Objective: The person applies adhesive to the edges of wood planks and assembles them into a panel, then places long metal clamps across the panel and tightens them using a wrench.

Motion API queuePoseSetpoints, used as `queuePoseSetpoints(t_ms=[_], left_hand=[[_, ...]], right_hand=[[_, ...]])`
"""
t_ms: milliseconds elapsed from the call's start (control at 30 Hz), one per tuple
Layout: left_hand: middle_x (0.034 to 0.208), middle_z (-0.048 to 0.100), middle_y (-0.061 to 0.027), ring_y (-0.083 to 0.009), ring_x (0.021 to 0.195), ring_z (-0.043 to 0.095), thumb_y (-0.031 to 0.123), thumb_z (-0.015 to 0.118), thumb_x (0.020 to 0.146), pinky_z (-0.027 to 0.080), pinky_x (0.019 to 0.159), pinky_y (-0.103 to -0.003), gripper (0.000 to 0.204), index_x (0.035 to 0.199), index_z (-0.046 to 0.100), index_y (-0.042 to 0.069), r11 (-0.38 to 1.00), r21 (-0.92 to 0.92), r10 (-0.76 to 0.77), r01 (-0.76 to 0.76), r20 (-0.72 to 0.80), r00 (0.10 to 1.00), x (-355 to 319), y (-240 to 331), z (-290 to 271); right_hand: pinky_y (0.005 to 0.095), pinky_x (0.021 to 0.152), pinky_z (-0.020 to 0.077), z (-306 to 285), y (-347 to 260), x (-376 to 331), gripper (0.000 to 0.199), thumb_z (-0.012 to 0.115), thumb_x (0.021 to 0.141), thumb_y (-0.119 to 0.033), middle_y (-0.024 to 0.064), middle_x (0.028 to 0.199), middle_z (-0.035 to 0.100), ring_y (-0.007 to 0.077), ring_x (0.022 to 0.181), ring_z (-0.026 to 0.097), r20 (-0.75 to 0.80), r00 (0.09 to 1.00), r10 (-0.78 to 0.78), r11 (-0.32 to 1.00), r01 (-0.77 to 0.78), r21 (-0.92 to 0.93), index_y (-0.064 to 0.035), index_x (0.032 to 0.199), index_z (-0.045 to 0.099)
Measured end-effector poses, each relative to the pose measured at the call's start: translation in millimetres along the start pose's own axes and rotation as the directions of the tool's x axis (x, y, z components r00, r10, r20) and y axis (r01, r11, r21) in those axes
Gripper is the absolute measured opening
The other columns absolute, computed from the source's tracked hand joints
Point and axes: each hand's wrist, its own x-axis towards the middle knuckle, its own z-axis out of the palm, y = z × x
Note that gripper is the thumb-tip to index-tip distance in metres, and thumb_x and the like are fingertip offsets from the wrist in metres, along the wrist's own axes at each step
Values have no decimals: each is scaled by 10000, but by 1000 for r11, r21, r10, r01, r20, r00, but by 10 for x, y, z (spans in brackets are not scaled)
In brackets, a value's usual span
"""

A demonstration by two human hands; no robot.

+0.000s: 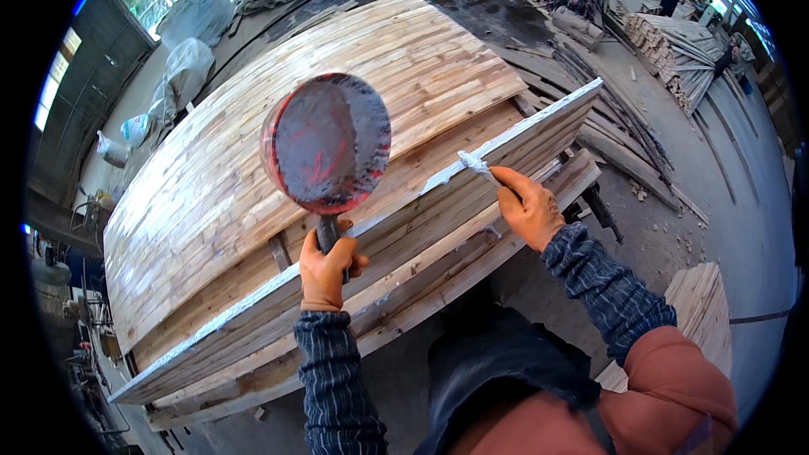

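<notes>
With the left hand point(329, 268) gripping the pan point(330, 147) ahead of it and the right hand point(529, 209) pinching the brush point(473, 162) at its fingertips, light, even strokes along the board point(539, 152)'s white-smeared top edge point(543, 119) should limit drips.
</notes>
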Motion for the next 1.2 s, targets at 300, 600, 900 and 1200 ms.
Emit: queuePoseSetpoints(t_ms=[300,600,900,1200], left_hand=[[691,603,-75,-169,539,615,147,649,834,465,487,-291,364,1157,634,-20,1000,25,-10,10,13,1000,8,1,-45],[681,614,-91,-179,548,616,149,659,832,466,496,-298,374,1157,622,-34,1000,-4,-15,15,24,1000,40,-2,-57],[707,608,-73,-185,569,636,129,677,834,456,485,-306,355,1149,632,-29,1000,-30,-6,7,46,999,37,-43,-116],[759,639,-83,-177,581,641,122,667,835,455,481,-289,336,1139,626,-15,999,-25,46,-45,16,999,-50,-41,-9]], right_hand=[[261,573,476,508,-197,-479,400,504,1021,-205,60,817,680,77,617,534,44,926,376,829,-357,431,-67,1389,580],[323,685,534,513,-586,-492,424,491,1018,-253,106,838,707,158,687,636,253,896,364,834,-434,339,-39,1372,584],[471,881,535,465,-1013,226,357,511,962,-220,246,1045,704,411,983,677,359,928,-98,993,114,-24,-44,1232,663],[470,895,545,829,-1147,1417,341,536,988,-250,204,1158,702,375,1013,698,428,902,48,834,199,-514,-100,1290,591]])
